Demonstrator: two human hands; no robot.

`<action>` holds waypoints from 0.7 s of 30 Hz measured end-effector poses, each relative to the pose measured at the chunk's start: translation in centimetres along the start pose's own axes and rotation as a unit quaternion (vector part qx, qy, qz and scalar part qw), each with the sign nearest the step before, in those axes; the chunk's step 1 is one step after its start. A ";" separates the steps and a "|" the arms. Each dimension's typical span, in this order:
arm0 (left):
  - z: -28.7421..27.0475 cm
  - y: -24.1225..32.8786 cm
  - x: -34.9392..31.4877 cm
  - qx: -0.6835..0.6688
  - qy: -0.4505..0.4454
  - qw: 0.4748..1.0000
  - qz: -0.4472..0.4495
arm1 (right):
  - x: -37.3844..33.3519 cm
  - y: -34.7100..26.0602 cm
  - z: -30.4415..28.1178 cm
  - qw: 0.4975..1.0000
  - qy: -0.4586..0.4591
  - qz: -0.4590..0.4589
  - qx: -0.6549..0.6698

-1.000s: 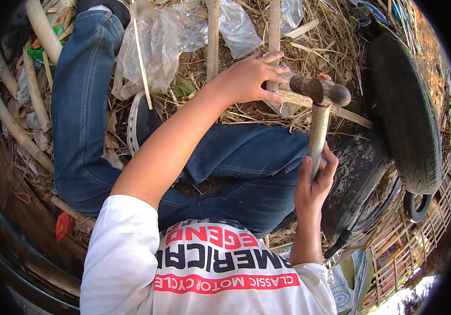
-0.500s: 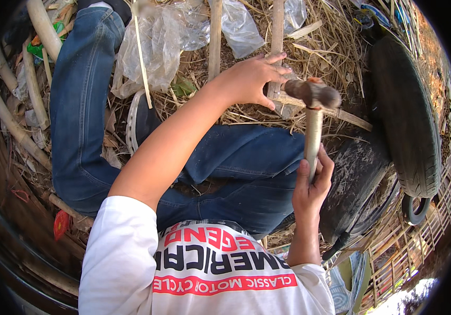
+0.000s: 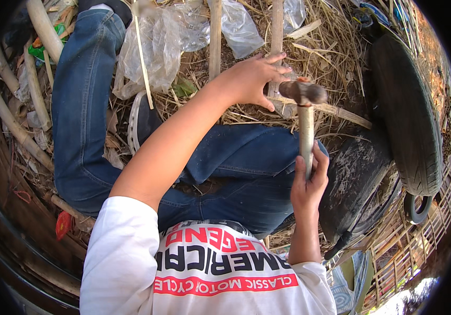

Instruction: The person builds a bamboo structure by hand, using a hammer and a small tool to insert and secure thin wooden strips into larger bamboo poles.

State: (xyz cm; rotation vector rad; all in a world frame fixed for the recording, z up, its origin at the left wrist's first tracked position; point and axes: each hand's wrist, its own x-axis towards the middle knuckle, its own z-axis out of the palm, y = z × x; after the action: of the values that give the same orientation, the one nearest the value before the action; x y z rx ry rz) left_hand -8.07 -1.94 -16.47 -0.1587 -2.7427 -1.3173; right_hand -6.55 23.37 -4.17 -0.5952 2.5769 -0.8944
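My right hand (image 3: 310,186) is wrapped round the pale handle of a hammer (image 3: 306,126). The hammer's dark, rounded head is raised close to the fingertips of my left hand (image 3: 254,79). My left hand lies across the lower end of an upright wooden strip (image 3: 277,29), steadying it with spread fingers over its far side and the thumb lower down. Right below that end, a crosswise wooden strip (image 3: 349,114) runs off to the right; the hammer head partly hides where the two meet. A second upright strip (image 3: 215,39) stands to the left, partly behind my forearm.
Two black tyres, one upright (image 3: 406,115) and one lower (image 3: 359,168), sit at the right beside a woven bamboo lattice (image 3: 414,252). Clear plastic sheeting (image 3: 149,50) and dry straw (image 3: 335,58) cover the ground ahead. Thick bamboo poles (image 3: 44,29) lie at the left.
The hammer head has shifted slightly left, nearer the end of the upright strip, with its handle now more vertical. My left hand has stayed in place.
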 end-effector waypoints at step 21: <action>1.0 -0.1 -0.2 0.001 -0.017 1.000 0.010 | -2.5 2.1 1.1 0.998 0.053 -0.012 0.034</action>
State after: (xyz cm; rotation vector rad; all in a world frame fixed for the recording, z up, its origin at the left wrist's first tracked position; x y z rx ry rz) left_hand -7.92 -1.20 -17.20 -0.2082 -2.7633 -1.3184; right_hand -4.51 25.50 -5.89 -0.5746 2.6260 -1.0426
